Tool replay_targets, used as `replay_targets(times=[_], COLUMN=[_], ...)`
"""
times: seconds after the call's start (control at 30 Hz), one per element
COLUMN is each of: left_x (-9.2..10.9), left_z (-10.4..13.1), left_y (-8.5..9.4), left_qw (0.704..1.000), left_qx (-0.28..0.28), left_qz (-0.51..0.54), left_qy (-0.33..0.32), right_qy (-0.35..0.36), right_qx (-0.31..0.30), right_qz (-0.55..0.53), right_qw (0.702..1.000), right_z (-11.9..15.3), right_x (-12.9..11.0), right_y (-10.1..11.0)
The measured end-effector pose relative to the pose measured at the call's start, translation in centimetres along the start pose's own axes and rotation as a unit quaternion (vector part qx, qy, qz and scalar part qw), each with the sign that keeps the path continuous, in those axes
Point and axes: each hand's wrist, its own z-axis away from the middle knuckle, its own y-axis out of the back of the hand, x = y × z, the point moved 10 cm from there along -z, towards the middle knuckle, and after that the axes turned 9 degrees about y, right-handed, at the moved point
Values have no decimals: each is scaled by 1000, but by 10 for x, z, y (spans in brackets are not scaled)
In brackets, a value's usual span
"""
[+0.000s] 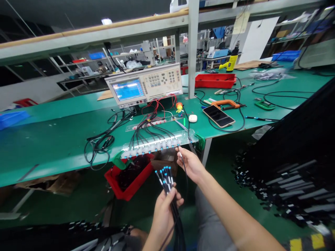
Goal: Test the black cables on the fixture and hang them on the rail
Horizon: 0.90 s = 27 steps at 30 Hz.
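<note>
My left hand is closed round a bundle of black cables with blue tips and white labels, held upright below the bench edge. My right hand pinches a single black cable near its end. That cable's tip is at the right part of a clear connector strip, which runs along the bench edge with a row of blue-tipped sockets. Whether the tip is seated in a socket, I cannot tell. Black leads fan from the strip toward a bench tester with a lit blue screen.
Green clamps grip the strip's ends. A phone, an orange clamp and a red tray lie on the right of the bench. Under the edge stands a red bin. Many black cables hang at right.
</note>
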Motion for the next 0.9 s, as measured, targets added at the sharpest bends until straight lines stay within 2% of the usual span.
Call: replay_targets(times=[0.13, 0.23, 0.33, 0.43, 0.53, 0.67, 0.8, 0.9], left_x=[8, 13, 16, 19, 22, 25, 29, 30], left_z=[-4, -8, -10, -10, -10, -14, -16, -14], left_y=[-2, -3, -7, -11, -11, -2, 5, 6], left_qw=[1000, 1000, 999, 999, 999, 998, 995, 995], left_qx=[7, 6, -4, -10, -3, 25, 43, 40], left_qz=[0, -1, -12, -19, -7, 49, 75, 76], left_qy=[-18, -28, -35, -43, -42, -39, -47, -48], right_qy=[-10, -21, -24, 4, 39, 71, 59, 25], right_qx=[-50, -152, -227, -213, -159, -100, -81, -82], right_qz=[65, 166, 199, 196, 182, 160, 112, 30], right_qw=[997, 974, 953, 957, 970, 979, 989, 996], right_z=[11, 24, 34, 31, 22, 10, 3, 2], right_x=[12, 26, 36, 32, 23, 12, 15, 24], right_y=[6, 2, -7, -10, -9, -7, -7, -10])
